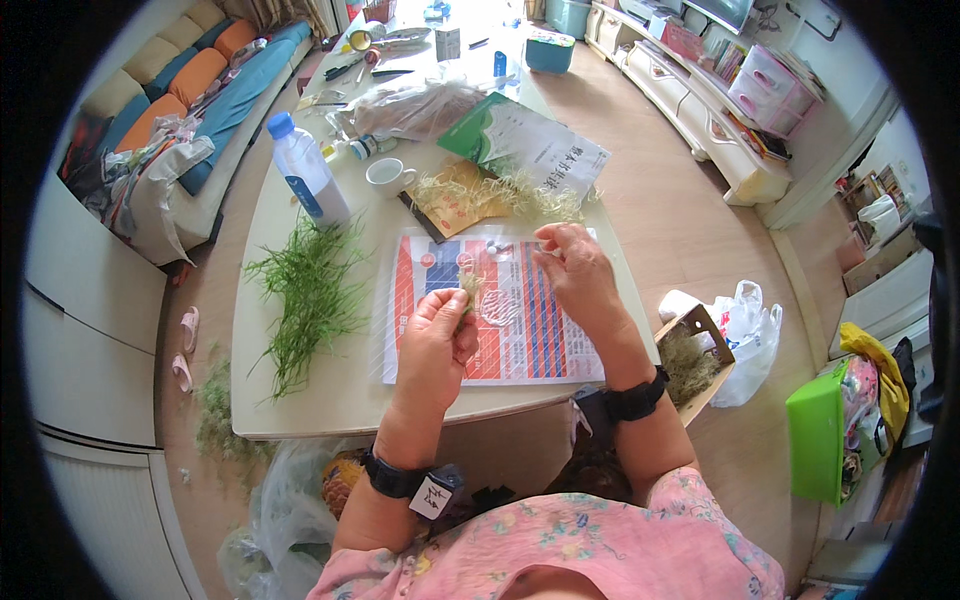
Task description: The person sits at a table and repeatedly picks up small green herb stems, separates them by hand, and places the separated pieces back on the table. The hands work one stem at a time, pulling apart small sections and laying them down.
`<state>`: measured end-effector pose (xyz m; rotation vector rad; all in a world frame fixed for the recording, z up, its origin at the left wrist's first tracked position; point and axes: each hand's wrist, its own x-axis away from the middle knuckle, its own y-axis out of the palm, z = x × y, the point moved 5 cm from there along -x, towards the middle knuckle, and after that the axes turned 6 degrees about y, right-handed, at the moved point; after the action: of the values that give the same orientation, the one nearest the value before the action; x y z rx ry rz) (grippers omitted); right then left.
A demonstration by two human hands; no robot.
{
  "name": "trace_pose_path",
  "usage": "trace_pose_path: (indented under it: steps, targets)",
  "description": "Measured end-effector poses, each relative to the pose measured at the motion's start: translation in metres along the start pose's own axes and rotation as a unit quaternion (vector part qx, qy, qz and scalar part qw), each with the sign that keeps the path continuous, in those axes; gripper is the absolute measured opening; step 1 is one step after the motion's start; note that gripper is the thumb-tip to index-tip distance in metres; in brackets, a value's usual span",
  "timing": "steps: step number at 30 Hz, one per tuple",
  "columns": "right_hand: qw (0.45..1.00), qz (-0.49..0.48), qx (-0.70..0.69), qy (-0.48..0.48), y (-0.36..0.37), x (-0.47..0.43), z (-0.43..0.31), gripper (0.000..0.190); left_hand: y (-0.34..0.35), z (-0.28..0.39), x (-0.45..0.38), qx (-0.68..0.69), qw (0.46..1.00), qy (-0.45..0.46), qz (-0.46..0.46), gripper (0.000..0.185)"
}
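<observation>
My left hand [439, 330] pinches a small bunch of thin plant stems [469, 282] between thumb and fingers, pale tips upward. Beneath it lies a printed sheet [420, 360] in red, blue and white, apparently under clear plastic. To its right, my right hand [576, 266] is raised over the sheet with fingers curled; whether something tiny sits between its fingertips is unclear. A loose heap of green feathery sprigs [311, 300] rests on the table at the left. Pale, curly trimmings [517, 196] lie beyond the sheet, across a brown booklet [454, 214] and a green-and-white booklet [551, 154].
A bottle with a blue cap [311, 176] and a white cup [388, 176] stand on the cream table [341, 405]. A cardboard box [709, 371] of dry plant matter sits at the right, beside a white plastic bag [742, 345]. More sprigs [221, 412] lie on the floor, left.
</observation>
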<state>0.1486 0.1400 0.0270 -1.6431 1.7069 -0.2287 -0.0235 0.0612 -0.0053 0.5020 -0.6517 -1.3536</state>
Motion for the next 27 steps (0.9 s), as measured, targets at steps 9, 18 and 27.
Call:
trace_pose_path:
  steps: [9,18,27]
  targets:
    - [0.993,-0.06,0.059,0.088,-0.001,-0.017,0.039,0.014,-0.007,-0.004,-0.004,0.124,0.99,-0.073,-0.003,0.009]
    - [0.971,-0.026,-0.168,0.169,-0.011,-0.027,0.049,0.015,-0.008,-0.009,-0.006,0.136,0.988,-0.079,0.001,0.009]
    - [0.961,0.077,-0.243,0.106,-0.029,-0.029,0.042,0.013,-0.004,-0.011,-0.009,0.188,0.976,-0.101,-0.037,0.017]
